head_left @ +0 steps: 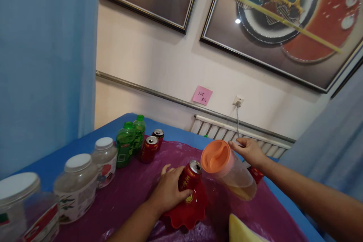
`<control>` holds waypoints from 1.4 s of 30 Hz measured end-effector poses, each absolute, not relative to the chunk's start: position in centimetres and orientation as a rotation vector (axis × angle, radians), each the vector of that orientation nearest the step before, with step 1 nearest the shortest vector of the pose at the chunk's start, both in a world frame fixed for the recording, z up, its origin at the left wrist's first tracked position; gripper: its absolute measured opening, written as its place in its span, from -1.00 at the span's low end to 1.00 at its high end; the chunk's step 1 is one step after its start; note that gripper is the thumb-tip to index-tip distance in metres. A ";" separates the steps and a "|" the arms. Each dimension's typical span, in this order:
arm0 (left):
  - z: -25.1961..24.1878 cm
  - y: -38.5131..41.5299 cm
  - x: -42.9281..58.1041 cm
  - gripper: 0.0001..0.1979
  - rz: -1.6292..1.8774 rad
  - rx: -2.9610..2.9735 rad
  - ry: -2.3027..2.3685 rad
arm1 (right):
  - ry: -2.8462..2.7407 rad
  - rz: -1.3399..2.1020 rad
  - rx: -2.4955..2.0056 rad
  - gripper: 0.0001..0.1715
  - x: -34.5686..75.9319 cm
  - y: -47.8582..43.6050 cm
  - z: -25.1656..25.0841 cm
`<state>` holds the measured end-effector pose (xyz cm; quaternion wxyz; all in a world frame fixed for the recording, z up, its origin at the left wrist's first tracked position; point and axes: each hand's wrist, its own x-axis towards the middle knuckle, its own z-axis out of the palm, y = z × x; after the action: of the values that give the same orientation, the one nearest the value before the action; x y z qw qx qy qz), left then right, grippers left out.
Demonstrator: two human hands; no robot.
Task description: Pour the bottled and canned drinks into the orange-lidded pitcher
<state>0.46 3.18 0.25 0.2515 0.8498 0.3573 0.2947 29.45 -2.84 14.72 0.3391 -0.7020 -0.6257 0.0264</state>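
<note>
My left hand (170, 190) is wrapped round a red drink can (190, 176), thumb in front and the other fingers on its far left side. The can stands slightly tilted in a red dish with a wavy rim (184, 217), its opened top facing up. To the right, my right hand (249, 150) is closed at the back of a clear plastic pitcher (236, 181) with an orange lid (216, 156). The pitcher leans left, its lid beside the can top and apart from the pouring hole. A little yellowish liquid lies low in it. Its handle is mostly hidden.
White-lidded clear jars (78, 187) line the left side. Two green bottles (124, 144) and two more cans (149, 149) stand behind. Another red object (256, 175) is partly hidden behind the pitcher. A yellow item (241, 230) lies in front; purple plastic sheeting (127, 204) covers the blue table.
</note>
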 end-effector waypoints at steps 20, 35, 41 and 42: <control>0.4 3.0 0.4 -0.41 0.799 2.304 0.968 | -1.634 0.107 -1.804 -0.40 29.6 -3.1 14.7; 0.2 3.1 0.4 -0.40 0.796 2.312 0.966 | -1.645 0.112 -1.791 -0.41 29.8 -3.2 14.6; 0.0 3.1 0.4 -0.37 0.805 2.316 0.965 | -1.622 0.116 -1.788 -0.41 29.7 -3.2 14.6; 0.0 3.2 0.4 -0.37 0.803 2.316 0.967 | -1.621 0.120 -1.792 -0.41 29.7 -3.3 14.6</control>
<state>0.41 3.15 0.00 0.2508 0.8508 0.3552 0.2950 29.72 -3.26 14.56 0.3534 -0.6929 -0.6268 0.0466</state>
